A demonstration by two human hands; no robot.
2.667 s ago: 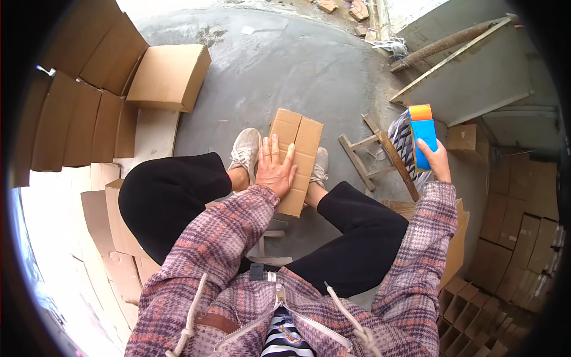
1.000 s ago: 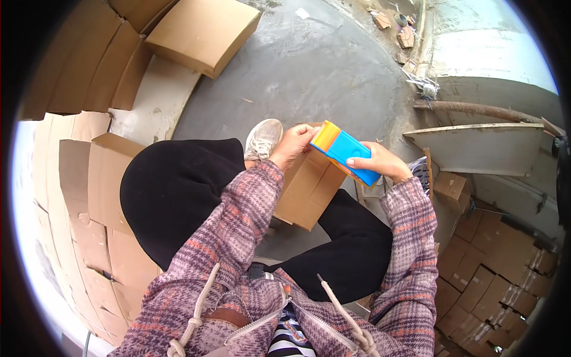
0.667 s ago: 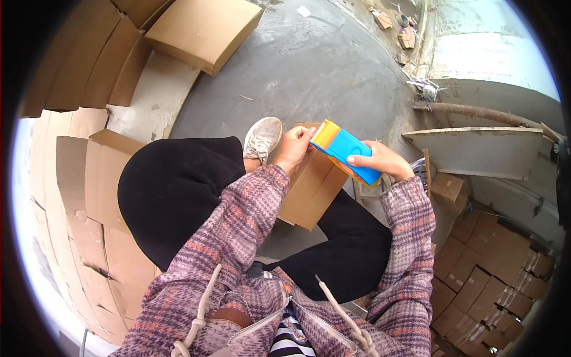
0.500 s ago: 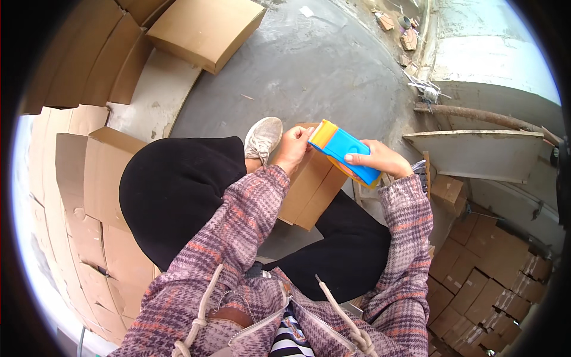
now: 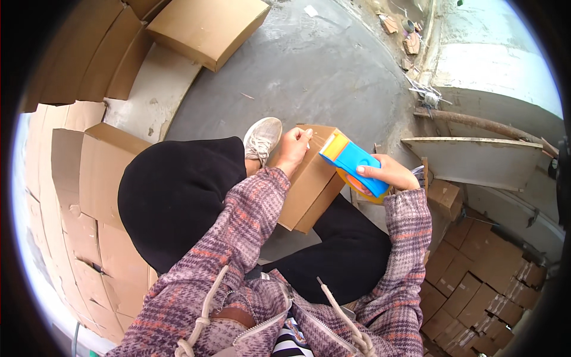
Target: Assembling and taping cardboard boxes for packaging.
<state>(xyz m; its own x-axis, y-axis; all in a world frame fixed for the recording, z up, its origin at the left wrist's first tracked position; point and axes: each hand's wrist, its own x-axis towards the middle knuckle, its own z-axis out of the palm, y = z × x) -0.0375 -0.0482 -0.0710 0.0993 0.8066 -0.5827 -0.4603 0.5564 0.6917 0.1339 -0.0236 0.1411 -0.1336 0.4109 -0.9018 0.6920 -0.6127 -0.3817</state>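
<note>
A brown cardboard box (image 5: 304, 193) stands between my legs, tilted in view. In my right hand (image 5: 392, 173) is a blue and orange tape dispenser (image 5: 352, 160), its thumb lying on the blue side and its fingers wrapped beneath. The orange head of the dispenser is over the box's right upper edge. At the box's far left edge my left hand (image 5: 291, 152) is closed in a pinch. A thin clear strip of tape (image 5: 318, 138) runs from its fingertips toward the dispenser, hard to make out.
Stacked cartons (image 5: 83, 208) rise close on my left, and a large closed carton (image 5: 208, 30) lies at the far left. More cartons (image 5: 476, 279) fill the lower right. A pale board (image 5: 476, 157) and a wooden pole (image 5: 488, 123) jut in from the right. Grey concrete floor (image 5: 297, 71) stretches ahead.
The tape dispenser in my right hand has moved right and slightly nearer, away from my left hand. A gap with a strip of tape has opened between them. The box has turned slightly.
</note>
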